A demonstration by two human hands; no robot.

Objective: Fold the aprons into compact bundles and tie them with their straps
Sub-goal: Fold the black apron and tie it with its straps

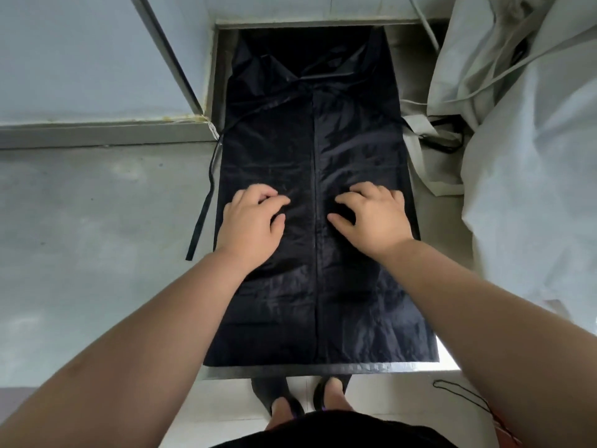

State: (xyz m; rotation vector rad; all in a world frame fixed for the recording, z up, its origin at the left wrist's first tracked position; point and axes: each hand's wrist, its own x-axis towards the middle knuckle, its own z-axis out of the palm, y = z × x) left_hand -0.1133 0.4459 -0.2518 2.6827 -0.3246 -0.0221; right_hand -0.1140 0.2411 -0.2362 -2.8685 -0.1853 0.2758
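Where the dark apron lies flat and lengthwise on the grey table, its two long sides are folded inward and meet along a line in the middle. Its near edge reaches the near edge of the table, and its far end goes up to the wall. The left hand rests on the left flap and the right hand on the right flap, one on each side of the middle line. The fingers of both hands are bent with the tips on the cloth; whether they pinch it or only press on it, one cannot tell. One dark strap runs off the left side of the apron and lies on the table. On the right, just beside the apron, is a heap of pale cloth with pale straps.
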